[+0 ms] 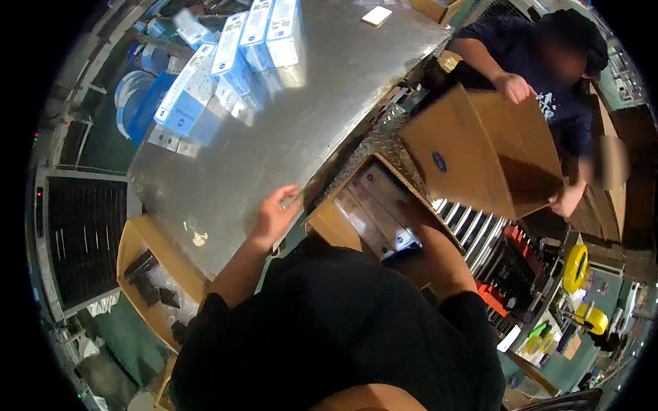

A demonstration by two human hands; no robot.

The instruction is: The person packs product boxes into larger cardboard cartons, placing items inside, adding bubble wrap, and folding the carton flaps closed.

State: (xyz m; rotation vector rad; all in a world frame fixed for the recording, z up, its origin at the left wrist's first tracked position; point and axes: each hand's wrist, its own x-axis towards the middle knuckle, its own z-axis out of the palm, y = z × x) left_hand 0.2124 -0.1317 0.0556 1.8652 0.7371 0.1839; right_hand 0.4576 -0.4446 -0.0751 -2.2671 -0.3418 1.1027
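Black shirt (336,322): one, nearest the camera, with two bare forearms (236,275) either side.
Packed carton (330,225): one, open, just beside the bench (308,89); long boxes (370,209) lie side by side in it, exact count unclear.
Right hand (419,225): one, down inside that carton, over the boxes; fingers shadowed, so I cannot tell whether they grip.
Left hand (276,216): one, near the bench's edge, fingers loosely spread, holding nothing.
Bench load: at least four blue-and-white boxes (184,96) close together; one white card (377,16) well apart.
Left-side carton (179,264): one, dark pieces (168,297) and clear plastic inside.
Co-worker (493,51): one, both hands on a tilted brown carton (449,147).
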